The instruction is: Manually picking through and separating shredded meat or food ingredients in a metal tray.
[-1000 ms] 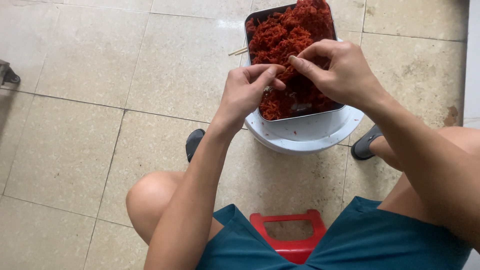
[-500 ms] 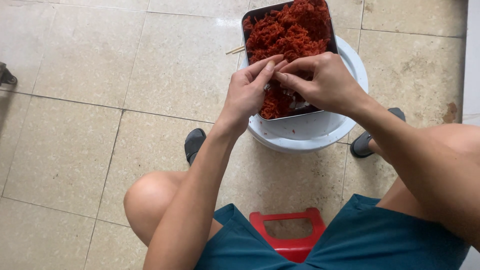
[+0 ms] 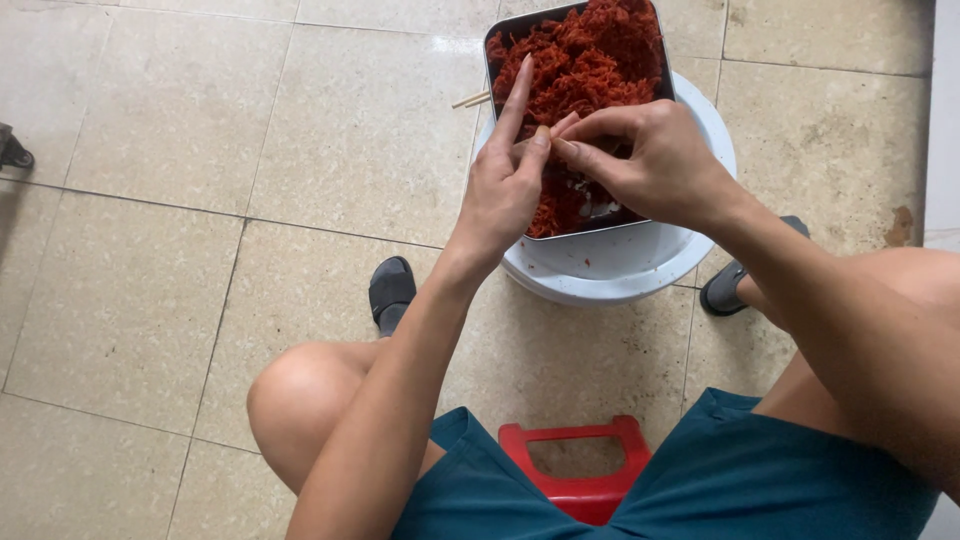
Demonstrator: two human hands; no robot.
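Observation:
A square metal tray (image 3: 493, 62) heaped with red shredded food (image 3: 585, 60) rests on top of a white bucket (image 3: 620, 268) on the tiled floor. Both my hands meet over the tray's near edge. My left hand (image 3: 505, 190) has its index finger pointing up and pinches a small pale piece with thumb and fingers. My right hand (image 3: 650, 165) pinches the same small piece from the other side. What exactly the piece is cannot be made out.
Thin wooden sticks (image 3: 470, 99) poke out at the tray's left side. I sit on a red plastic stool (image 3: 578, 470), with dark sandals (image 3: 390, 292) on my feet either side of the bucket. A dark object (image 3: 12, 150) lies at the far left.
Both hands have drawn together over the tray's near edge, fingertips now touching. My left index finger has straightened upward. The view has shifted slightly.

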